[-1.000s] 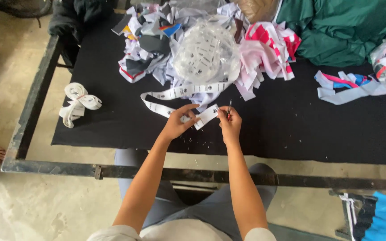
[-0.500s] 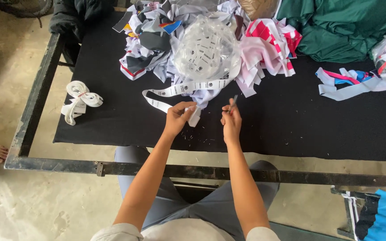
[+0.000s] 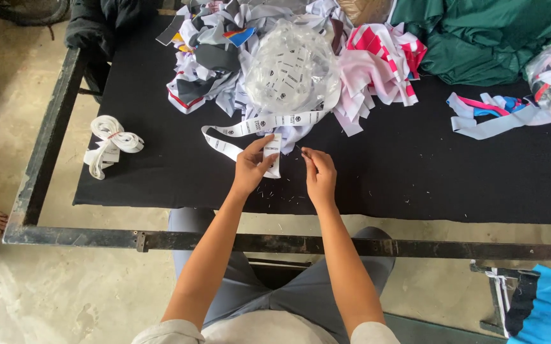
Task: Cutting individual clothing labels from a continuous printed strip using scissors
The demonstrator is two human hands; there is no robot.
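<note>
From the head camera I look straight down on a black worktop point(image 3: 415, 178) set in a dark metal frame point(image 3: 46, 146). My left hand point(image 3: 252, 167) pinches a short white label point(image 3: 273, 155) between thumb and fingers, holding it upright just above the cloth. That label is the near end of a long white label strip point(image 3: 250, 127), which loops back toward a clear plastic bag point(image 3: 291, 70) full of more labels at the middle of the far edge.

My right hand point(image 3: 319, 175) sits just beside the left, apart from it, with its fingertips closed together on something thin and dark — too small for me to tell what it is. Tiny pale snippets lie scattered on the cloth beneath both hands.

Around the bag there is a heap of fabric scraps point(image 3: 218, 51) — white, grey, pink and red. Green cloth point(image 3: 479, 38) is bunched at the far right corner. A small bundle of white tape point(image 3: 110, 143) lies well apart at the left.
</note>
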